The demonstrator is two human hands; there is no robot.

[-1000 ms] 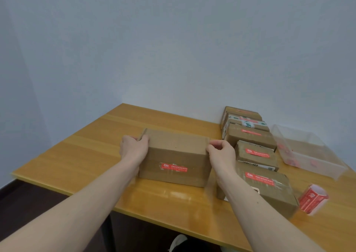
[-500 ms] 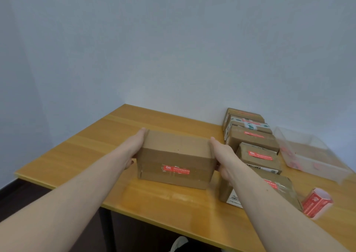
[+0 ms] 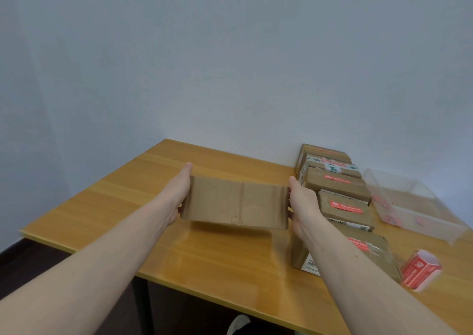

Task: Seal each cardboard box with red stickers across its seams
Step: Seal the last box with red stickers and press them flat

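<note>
I hold the cardboard box [image 3: 234, 203] just above the counter [image 3: 143, 194], long axis left to right, a plain seamed face toward me. My left hand [image 3: 179, 192] and right hand [image 3: 302, 204] press flat, fingers straight, against its ends. Stickered boxes [image 3: 340, 183] line up just right; the red sticker roll [image 3: 421, 269] lies nearer me.

Wooden table [image 3: 122, 206] bears stickered boxes [image 3: 343, 206], clear tray [image 3: 419, 222], sticker roll [image 3: 421, 269].

box [image 3: 234, 203] between both hands, above counter [image 3: 217, 258] | box row [image 3: 335, 181] to its right | tray [image 3: 414, 206], sticker roll [image 3: 419, 269] farther right
</note>
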